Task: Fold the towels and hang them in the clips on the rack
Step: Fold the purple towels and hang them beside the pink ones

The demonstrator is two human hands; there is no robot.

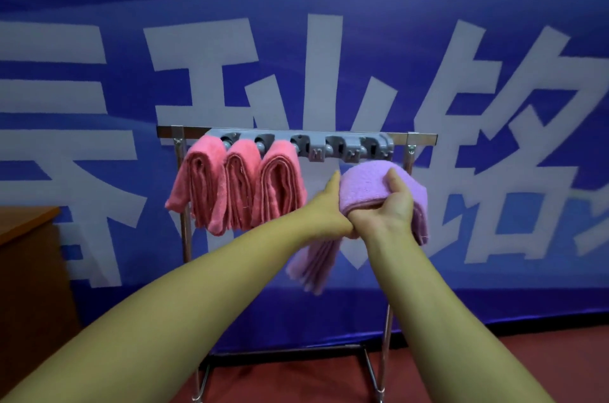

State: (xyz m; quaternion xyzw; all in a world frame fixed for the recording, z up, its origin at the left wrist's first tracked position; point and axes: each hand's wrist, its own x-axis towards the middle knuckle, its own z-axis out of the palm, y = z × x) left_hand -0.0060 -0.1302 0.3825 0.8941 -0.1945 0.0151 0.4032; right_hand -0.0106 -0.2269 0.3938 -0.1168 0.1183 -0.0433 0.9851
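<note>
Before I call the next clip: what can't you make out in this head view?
- Left hand fingers: hidden behind the purple towel.
- Clips holding the three pink towels: covered by the towels' folds.
- Free clips on the grey clip bar: too small and blurred to judge their state.
- Rack feet: cut off by the bottom edge.

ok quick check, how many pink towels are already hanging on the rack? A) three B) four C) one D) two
A: three folded pink towels hang side by side at the left end of the clip bar, while both the left hand and right hand hold the purple towel below the free clips.
</note>
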